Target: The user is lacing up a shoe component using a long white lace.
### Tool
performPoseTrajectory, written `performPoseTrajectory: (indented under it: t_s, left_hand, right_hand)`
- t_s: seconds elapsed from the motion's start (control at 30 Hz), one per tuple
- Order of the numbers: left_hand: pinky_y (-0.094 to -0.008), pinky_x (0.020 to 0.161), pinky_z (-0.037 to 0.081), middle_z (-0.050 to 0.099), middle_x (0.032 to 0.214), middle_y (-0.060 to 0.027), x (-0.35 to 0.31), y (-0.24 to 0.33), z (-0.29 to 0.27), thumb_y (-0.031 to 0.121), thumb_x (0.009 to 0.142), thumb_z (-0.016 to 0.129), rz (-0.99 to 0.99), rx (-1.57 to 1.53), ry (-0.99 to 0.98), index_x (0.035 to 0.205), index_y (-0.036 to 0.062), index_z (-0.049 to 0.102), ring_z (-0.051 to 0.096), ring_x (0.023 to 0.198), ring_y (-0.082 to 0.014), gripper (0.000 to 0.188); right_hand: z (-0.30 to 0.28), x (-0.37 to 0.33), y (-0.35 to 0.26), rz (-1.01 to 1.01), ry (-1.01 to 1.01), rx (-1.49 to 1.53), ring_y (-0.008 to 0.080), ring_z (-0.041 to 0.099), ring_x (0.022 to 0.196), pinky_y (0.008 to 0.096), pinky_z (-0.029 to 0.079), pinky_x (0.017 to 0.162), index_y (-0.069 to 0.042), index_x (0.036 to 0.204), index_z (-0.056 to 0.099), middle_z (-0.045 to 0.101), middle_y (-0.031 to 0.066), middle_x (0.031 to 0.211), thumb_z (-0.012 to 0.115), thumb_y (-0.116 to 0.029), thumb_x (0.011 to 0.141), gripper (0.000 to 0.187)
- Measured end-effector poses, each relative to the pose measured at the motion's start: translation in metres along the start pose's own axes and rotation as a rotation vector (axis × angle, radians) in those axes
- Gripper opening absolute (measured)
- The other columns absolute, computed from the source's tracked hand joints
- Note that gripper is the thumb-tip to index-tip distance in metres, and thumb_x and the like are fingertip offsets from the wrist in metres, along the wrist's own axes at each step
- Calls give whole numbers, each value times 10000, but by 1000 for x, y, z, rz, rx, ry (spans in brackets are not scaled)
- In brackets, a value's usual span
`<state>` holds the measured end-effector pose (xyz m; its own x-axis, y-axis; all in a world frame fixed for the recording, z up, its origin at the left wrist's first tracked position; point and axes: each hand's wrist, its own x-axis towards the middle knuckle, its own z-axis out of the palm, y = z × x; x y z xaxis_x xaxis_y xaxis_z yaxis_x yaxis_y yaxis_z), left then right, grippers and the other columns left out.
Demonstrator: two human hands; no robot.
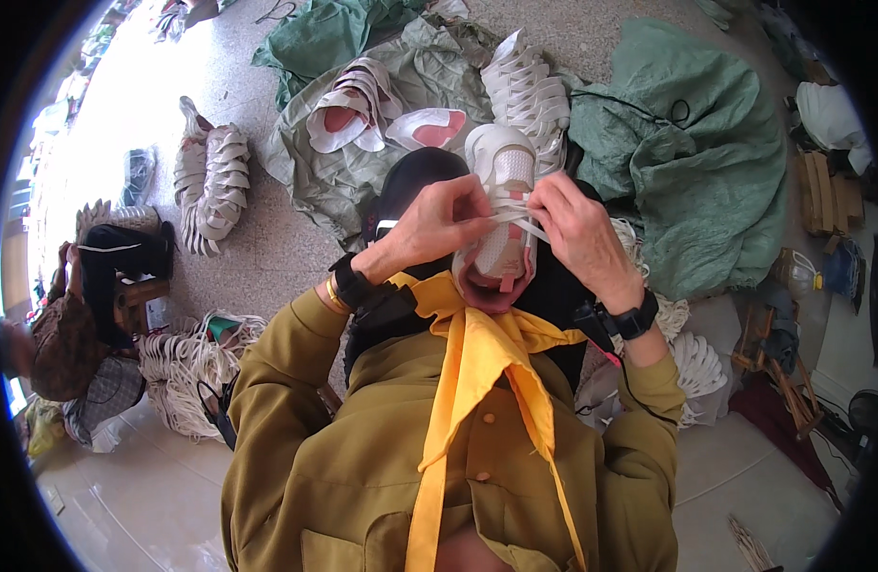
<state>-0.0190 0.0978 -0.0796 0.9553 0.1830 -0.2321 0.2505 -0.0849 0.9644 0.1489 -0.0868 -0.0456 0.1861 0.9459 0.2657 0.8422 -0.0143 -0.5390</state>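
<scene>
While left hand (446,212) and right hand (584,231) pinch the shoe's (503,254) laces (511,217), floor (231,81) borders the sheet's (326,191) left edge

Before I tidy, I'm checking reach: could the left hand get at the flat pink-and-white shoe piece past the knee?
Probably yes, once the left hand lets go of the lace: the shoe piece lies uncovered just past the knee.

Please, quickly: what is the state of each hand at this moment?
Left hand: closed, fingertips pinching white lace over the shoe.
Right hand: closed, fingertips pinching white lace on the shoe's other side.
</scene>
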Motion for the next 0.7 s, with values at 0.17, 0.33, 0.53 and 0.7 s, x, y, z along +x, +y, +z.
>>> performPoseTrajectory:
  t_s: [0.17, 0.33, 0.53, 0.7]
  left_hand:
    - [-201, 694, 466, 589, 882, 56, -3, 4, 3, 33, 948, 712, -41, -145, -29, 957, 59, 557, 552, 807, -5, 158]
    - [-178, 623, 385, 552, 864, 82, -12, 15, 6, 29, 963, 683, -119, -430, 8, 977, 111, 524, 502, 743, 8, 179]
    - [-183, 559, 297, 530, 841, 81, -30, 21, -16, 9, 942, 679, -118, -452, 40, 980, 129, 519, 443, 666, -4, 203]
    - [-198, 512, 257, 486, 773, 56, -62, 24, -57, -9, 934, 655, -77, -522, 123, 962, 101, 515, 394, 611, -25, 180]
  right_hand:
    - [5, -24, -12, 70, -2, -177, 342, 670, 826, 423, 557, 700, -5, 1010, 598, 598, 138, 936, 665, 42, 883, 150]
    - [12, -33, -9, 153, 95, -184, 347, 679, 847, 422, 560, 719, -5, 1044, 641, 640, 148, 929, 669, 62, 885, 174]
    - [14, -31, -7, 184, 242, -181, 344, 704, 824, 405, 572, 699, -15, 1074, 660, 695, 142, 923, 679, 52, 892, 194]
    - [26, -31, -7, 260, 282, -177, 327, 697, 769, 409, 573, 653, -43, 1008, 604, 671, 127, 874, 676, 18, 886, 154]
